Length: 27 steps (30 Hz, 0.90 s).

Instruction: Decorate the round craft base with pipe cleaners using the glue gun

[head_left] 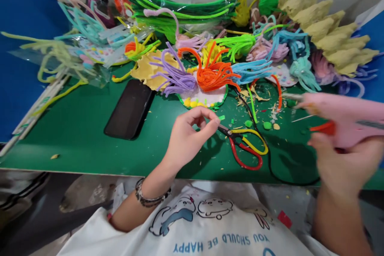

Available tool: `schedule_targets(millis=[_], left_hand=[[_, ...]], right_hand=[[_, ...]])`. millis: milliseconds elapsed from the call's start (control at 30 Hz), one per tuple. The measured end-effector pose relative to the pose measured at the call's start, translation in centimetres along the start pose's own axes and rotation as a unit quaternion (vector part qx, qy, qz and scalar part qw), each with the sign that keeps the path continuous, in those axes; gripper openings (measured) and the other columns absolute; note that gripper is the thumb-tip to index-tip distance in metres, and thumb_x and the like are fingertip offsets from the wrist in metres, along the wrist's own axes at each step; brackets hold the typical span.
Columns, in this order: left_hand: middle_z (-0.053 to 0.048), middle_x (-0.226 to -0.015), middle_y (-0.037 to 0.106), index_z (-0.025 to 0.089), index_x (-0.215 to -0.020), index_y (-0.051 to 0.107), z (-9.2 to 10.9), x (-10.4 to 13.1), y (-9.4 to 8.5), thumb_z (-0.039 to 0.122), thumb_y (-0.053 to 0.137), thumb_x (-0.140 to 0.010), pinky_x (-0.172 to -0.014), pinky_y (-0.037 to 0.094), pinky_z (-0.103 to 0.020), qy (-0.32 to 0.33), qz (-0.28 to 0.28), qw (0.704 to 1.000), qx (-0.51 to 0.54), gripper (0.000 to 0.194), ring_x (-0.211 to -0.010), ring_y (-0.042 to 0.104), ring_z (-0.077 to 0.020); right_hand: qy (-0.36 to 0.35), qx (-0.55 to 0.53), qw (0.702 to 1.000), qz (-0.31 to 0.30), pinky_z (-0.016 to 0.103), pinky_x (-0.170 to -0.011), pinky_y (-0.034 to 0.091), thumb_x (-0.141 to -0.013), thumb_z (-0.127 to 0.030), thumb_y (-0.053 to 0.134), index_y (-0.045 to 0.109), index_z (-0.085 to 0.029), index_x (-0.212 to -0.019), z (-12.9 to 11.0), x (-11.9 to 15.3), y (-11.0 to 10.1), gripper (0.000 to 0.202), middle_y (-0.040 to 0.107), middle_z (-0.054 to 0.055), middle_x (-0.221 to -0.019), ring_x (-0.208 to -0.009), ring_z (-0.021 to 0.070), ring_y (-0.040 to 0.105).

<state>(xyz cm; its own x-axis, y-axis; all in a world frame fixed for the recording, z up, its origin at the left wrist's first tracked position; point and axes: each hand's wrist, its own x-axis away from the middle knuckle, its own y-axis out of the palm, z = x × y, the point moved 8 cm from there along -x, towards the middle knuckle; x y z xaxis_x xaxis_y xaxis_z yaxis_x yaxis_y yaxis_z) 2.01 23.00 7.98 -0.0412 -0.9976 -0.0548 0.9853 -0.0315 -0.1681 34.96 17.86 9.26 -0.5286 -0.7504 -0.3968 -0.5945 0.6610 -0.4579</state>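
Observation:
My left hand (pixel 189 134) is closed in a pinch on a small green scrap (pixel 222 118), above the green table. Just behind that hand lies a round white pad (pixel 210 94) with a green edge, yellow pieces along its front, and purple and orange pipe-cleaner bundles (pixel 214 74) on top. Scissors (pixel 255 153) with one yellow and one red handle rest beside my left fingertips, their blades partly hidden. At the right, my right hand (pixel 348 164), slightly blurred, grips a pink glue gun (pixel 345 114). Its nozzle points left, raised over the table.
A black phone (pixel 130 109) lies on the left. A black cable (pixel 270 164) runs past the scissors. Bundles of pipe cleaners (pixel 180 12), a yellow egg-carton-like tray (pixel 333 28) and white sticks (pixel 39 108) line the back and sides. Scraps (pixel 267 125) are scattered at centre right.

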Motion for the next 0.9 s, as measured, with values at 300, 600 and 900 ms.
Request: schedule_targets(millis=[300, 600, 900], left_hand=[[0.003, -0.058, 0.057, 0.019, -0.065, 0.061, 1.0, 0.6, -0.6, 0.024, 0.065, -0.076, -0.05, 0.039, -0.02, 0.011, 0.047, 0.999, 0.02, 0.013, -0.053, 0.045, -0.008], [0.002, -0.063, 0.063, 0.019, -0.065, 0.061, 1.9, 1.0, -0.3, 0.021, 0.065, -0.076, -0.05, 0.04, -0.019, 0.017, 0.028, 0.999, 0.037, 0.012, -0.053, 0.046, -0.0077], [0.003, -0.062, 0.063, 0.018, -0.064, 0.061, 2.2, 1.1, -0.3, 0.018, 0.067, -0.077, -0.049, 0.041, -0.017, 0.039, 0.023, 0.997, 0.055, 0.014, -0.053, 0.047, -0.007]], right_hand=[[-0.174, 0.036, 0.979, -0.096, 0.029, -0.037, 0.038, -0.071, -0.036, 0.079, 0.047, -0.026, -0.054, -7.0, 3.9, 5.8, 0.037, 0.049, -0.003, -0.041, -0.037, 0.0151, 0.046], [-0.177, 0.057, 0.977, -0.1, 0.028, -0.038, 0.036, -0.071, -0.031, 0.075, 0.045, -0.026, -0.057, -6.5, 3.7, 6.1, 0.033, 0.049, -0.003, -0.042, -0.038, 0.0144, 0.045], [-0.151, 0.061, 0.984, -0.069, 0.026, -0.035, 0.029, -0.065, -0.031, 0.066, 0.038, -0.026, -0.052, -7.3, 3.4, 6.0, 0.031, 0.037, -0.006, -0.04, -0.036, 0.0103, 0.036]])
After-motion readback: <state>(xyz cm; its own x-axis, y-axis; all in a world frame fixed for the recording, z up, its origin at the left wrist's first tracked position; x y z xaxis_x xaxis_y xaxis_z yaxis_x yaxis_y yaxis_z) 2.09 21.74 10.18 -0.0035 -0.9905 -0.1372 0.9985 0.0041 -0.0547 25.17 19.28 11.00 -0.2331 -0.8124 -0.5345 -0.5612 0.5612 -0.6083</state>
